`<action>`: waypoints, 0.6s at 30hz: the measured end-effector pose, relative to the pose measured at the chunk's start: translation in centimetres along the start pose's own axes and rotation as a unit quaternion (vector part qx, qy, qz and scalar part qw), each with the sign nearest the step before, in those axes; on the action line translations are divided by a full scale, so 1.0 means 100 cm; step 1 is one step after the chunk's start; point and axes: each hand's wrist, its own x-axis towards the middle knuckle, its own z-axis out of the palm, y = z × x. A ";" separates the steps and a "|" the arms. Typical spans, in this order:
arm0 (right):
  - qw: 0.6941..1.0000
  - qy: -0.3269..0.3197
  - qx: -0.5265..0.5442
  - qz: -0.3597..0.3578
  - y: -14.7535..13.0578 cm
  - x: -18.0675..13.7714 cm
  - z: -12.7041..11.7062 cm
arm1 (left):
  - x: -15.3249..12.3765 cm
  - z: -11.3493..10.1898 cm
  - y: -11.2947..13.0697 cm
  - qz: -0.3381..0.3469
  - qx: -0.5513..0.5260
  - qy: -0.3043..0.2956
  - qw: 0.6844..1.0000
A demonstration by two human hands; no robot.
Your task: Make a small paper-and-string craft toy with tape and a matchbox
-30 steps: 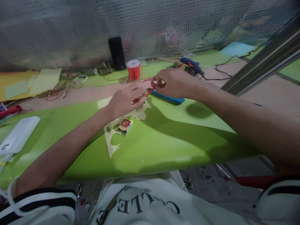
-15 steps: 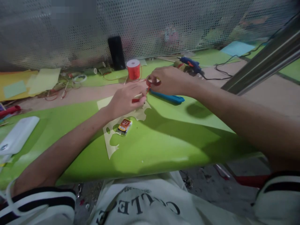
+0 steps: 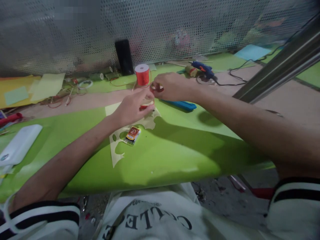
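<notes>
Perforated metal screen backs a green table (image 3: 175, 156) littered with craft scraps. At far left lies a white power bank (image 3: 17, 145). Next, the left hand (image 3: 131, 107) rests on a pale cut-out sheet (image 3: 116, 148), its grip pinched shut on a short red piece (image 3: 143, 107), beside a small packet (image 3: 132, 134). Behind stands 1 spool of red cord (image 3: 142, 74). The right hand (image 3: 172, 87) has its grip closed on a red cord loop (image 3: 157, 88). Such cord looks light, limp and slippery: best pinched close to the loop.
</notes>
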 end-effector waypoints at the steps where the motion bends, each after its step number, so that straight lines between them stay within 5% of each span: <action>1: 1.000 0.003 0.005 -0.004 -0.001 0.001 0.001 | 0.000 -0.001 0.000 -0.013 -0.009 -0.004 1.000; 18: 0.996 0.064 0.016 -0.054 -0.011 -0.001 0.007 | -0.003 0.000 0.000 -0.099 -0.125 0.005 0.987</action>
